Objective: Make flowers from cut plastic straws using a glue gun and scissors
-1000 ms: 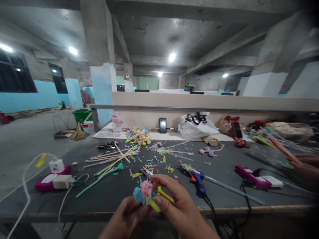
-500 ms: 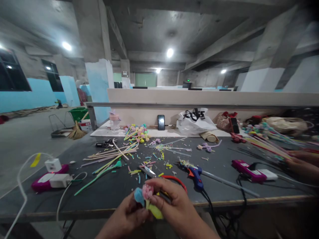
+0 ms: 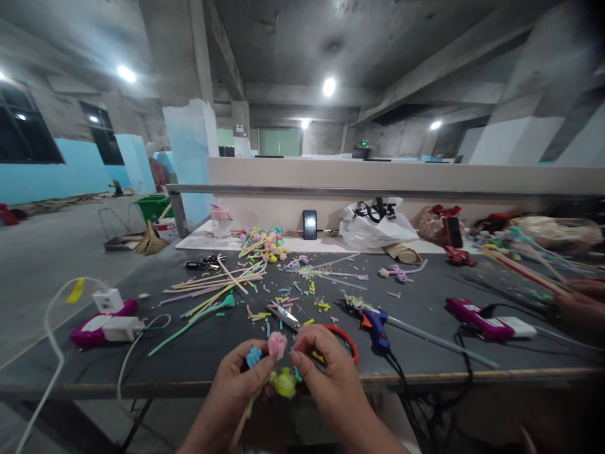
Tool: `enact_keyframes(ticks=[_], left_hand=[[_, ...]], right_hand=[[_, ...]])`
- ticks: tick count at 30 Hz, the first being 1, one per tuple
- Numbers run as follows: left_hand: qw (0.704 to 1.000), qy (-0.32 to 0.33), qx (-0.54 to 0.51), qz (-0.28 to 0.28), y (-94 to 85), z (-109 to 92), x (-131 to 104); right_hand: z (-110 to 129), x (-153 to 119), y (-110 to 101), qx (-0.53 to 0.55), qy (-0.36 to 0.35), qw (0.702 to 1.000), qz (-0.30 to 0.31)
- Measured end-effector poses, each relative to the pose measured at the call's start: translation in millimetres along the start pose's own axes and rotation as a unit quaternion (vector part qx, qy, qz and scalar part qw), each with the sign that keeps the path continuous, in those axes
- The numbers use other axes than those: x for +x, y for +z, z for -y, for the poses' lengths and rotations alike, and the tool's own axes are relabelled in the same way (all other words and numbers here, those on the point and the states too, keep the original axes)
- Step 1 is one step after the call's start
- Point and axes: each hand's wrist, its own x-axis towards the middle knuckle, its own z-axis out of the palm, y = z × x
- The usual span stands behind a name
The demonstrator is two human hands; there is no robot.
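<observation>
My left hand is closed around a bunch of fuzzy flowers: a pink flower, a blue one and a yellow one, with stems hanging below. Close by on the right, my right hand has its thumb and index finger pinched together beside the pink flower; what they hold, if anything, is too small to tell. Scissors with red handles lie on the dark table just beyond, partly covered by my right hand.
A blue glue gun lies right of the scissors, its cable running over the front edge. Coloured stems and scraps lie mid-table. Power strips sit at both sides. Another person's hand holds stems at the right.
My right hand has come away from the flowers to their right. My left hand now carries the bunch, which is turned, its yellow flower shifted left. The view has moved slightly.
</observation>
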Motion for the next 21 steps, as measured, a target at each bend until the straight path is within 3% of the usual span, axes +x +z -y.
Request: enact_keyframes(ticks=[3,11,21], left_hand=[[0.999,0.025,0.038,-0.023,-1.1,1,0],[0.974,0.105,0.199,-0.024,-4.9,1,0],[0.99,0.054,0.125,-0.019,-3.7,12,0]], right_hand=[[4,2,-2,-0.051,-0.029,0.998,0.013],[2,4,2,-0.053,0.023,0.998,-0.004],[-9,-1,7,-0.047,-0.041,0.998,-0.025]])
